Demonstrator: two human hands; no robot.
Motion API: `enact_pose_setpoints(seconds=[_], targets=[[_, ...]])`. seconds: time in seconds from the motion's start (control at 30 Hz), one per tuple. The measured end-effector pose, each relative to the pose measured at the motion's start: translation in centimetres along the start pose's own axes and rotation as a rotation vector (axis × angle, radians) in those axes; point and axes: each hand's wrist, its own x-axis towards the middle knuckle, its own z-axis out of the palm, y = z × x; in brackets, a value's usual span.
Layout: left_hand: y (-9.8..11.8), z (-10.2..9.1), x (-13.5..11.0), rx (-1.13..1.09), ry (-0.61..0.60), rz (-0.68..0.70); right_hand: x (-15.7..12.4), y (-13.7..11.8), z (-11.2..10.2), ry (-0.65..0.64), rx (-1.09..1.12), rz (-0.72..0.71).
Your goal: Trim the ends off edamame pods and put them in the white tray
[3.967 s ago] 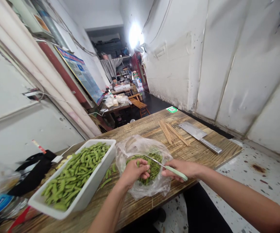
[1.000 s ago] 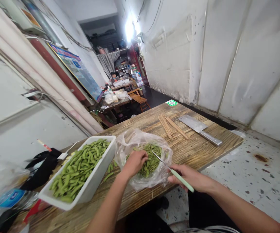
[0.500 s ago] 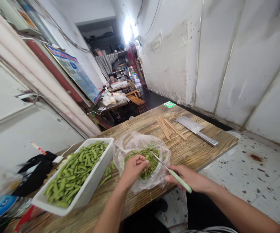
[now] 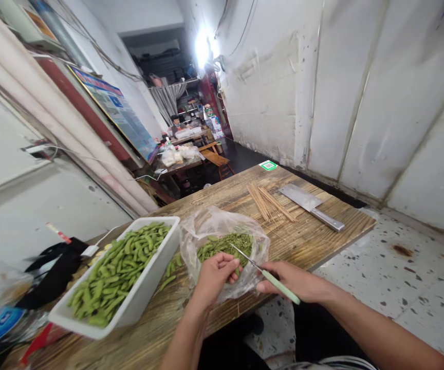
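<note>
Head view: nearest, a person's two bare hands work above the close edge of a wooden table. The right hand has its fingers curled around the pale green handle of what looks like a pair of scissors. The tool is seen nearly edge-on, so I cannot tell whether its blades are apart. The left hand is held low, thumb and forefinger pinched together, with a small green pod showing at their tips; the other fingers curl in behind. Under both hands an open plastic bag spreads its crumpled rim around a heap of small green pieces.

By my reading, the step in hand is trimming single pods over the bag. The next move calls for bringing pod end and blade together, fingertips well out of the cut.

Left of the bag, a white tray holds whole pods in a deep pile, and a few loose pods lie between the two. Beyond the bag rest wooden skewers, with a cleaver to their right and a green-bordered card at the far corner. Farther off are pale plastic bags on another table, a wooden stool, a person at the back and a glaring lamp.
</note>
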Motion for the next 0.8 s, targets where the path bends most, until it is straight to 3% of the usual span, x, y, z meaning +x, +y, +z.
enact_pose_setpoints(seconds=[0.23, 0.53, 0.8], targets=[[-0.1, 0.2, -0.3, -0.008, -0.002, -0.005, 0.1, 0.0, -0.5, -0.02, -0.011, -0.052], [-0.5, 0.3, -0.3, -0.055, 0.006, -0.032, 0.8, 1.0, 0.1, -0.068, 0.225, 0.115], [-0.6, 0.3, -0.4, -0.052, 0.003, -0.022, 0.3, 1.7, 0.0, -0.152, 0.283, 0.051]])
